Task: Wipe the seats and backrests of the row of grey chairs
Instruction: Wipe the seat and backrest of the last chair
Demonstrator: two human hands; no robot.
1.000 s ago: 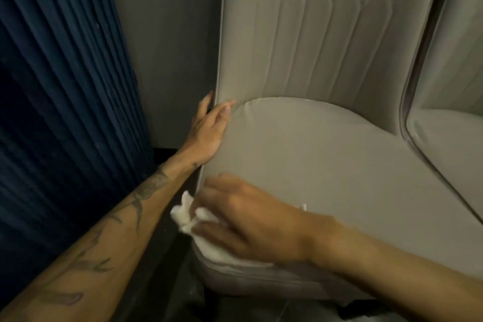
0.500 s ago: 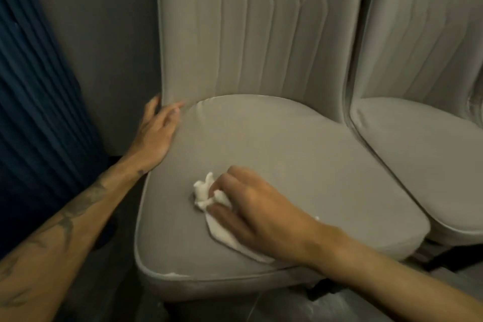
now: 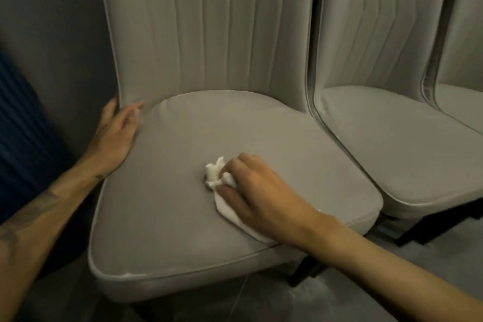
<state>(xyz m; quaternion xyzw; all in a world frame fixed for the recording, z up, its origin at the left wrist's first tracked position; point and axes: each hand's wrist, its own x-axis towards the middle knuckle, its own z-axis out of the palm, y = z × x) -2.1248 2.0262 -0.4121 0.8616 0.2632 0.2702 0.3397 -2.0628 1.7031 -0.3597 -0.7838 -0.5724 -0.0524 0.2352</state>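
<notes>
White cloth point(image 3: 217, 172) largely beneath right hand point(image 3: 264, 196); third chair point(image 3: 460, 102) mostly off-frame

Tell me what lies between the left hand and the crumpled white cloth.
In the head view, only bare grey seat cushion separates the left hand from the crumpled white cloth.

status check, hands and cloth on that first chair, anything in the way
Right hand grips white cloth, pressed on mid seat. Left hand flat on seat's back left corner, by the backrest. Nothing in the cloth's path.
</notes>
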